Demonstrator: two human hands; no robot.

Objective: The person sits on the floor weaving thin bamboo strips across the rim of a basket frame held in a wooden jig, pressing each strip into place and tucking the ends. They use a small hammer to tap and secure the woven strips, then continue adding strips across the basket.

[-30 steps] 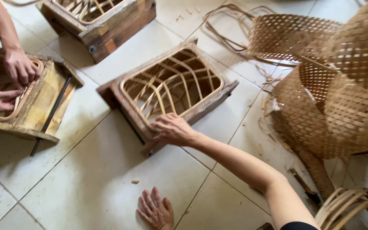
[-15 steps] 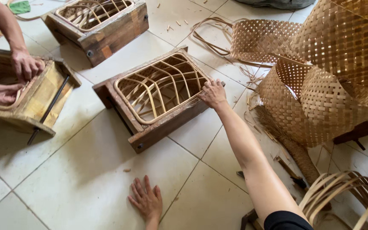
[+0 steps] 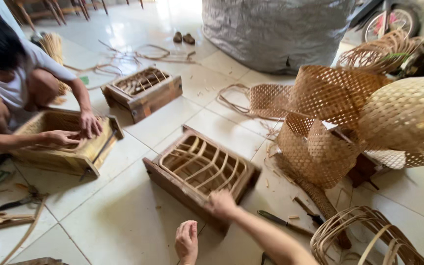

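Three wooden frames on the tiled floor [image 3: 138, 230], count them: the middle wooden frame [image 3: 199, 174] with its cage of curved cane ribs, a far frame [image 3: 143, 92] up beyond it, and a left frame [image 3: 65, 142] under a co-worker's two hands [image 3: 74, 130]; the middle one lies flat in the centre, open side up, its long axis running from near-left to far-right, one corner pointing at the woven heap; the person's right hand [image 3: 222, 203] is on the near-right edge of that frame, fingers curled over the wood, though the blur keeps the grip from being read exactly; the left hand [image 3: 187, 241] presses flat on the tile just near of the frame, fingers together and pointing away from the camera, holding nothing; on the right, a pile of woven bamboo pieces [image 3: 349, 118], several overlapping, too tangled to count surely; near-right, one bare cane skeleton [image 3: 364, 235]; one dark knife [image 3: 283, 222] lies on the tile between frame and skeleton; far off, one big grey sack [image 3: 276, 29] and a pair of shoes [image 3: 182, 38].
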